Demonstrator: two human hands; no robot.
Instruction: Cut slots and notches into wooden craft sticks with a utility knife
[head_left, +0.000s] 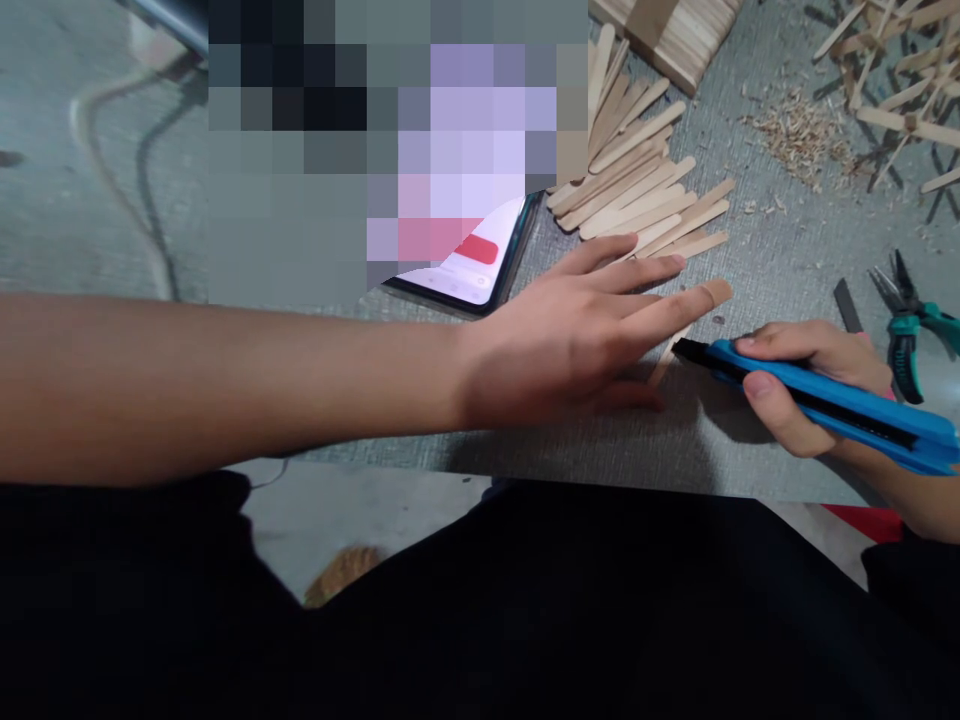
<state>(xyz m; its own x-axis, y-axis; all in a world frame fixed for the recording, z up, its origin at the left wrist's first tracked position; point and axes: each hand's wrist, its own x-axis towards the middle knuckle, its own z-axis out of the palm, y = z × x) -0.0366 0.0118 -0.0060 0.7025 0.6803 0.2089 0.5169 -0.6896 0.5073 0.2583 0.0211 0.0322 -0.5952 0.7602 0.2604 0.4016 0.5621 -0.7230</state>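
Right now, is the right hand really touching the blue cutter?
Touching: the head view shows the right hand gripping the blue cutter, fingers pressed along its sides.

Desk (795,230): far edge outside frame. Toward near edge, single stick (667,357) partly hidden under left hand (570,330), whose thumb is blurred. Phone (465,285): upper part masked by mosaic. Fanned sticks (637,200): lower ones overlapped, uncountable. Farther from near edge, bundle (686,50) and stick assemblies (911,123) cropped; shavings (806,135) too fine to separate. Cutter (862,400): grip partly covered by right hand (832,350), tip too dark to read. Pliers (904,320): one handle cropped. Cable (112,165): lost behind left forearm (300,375).
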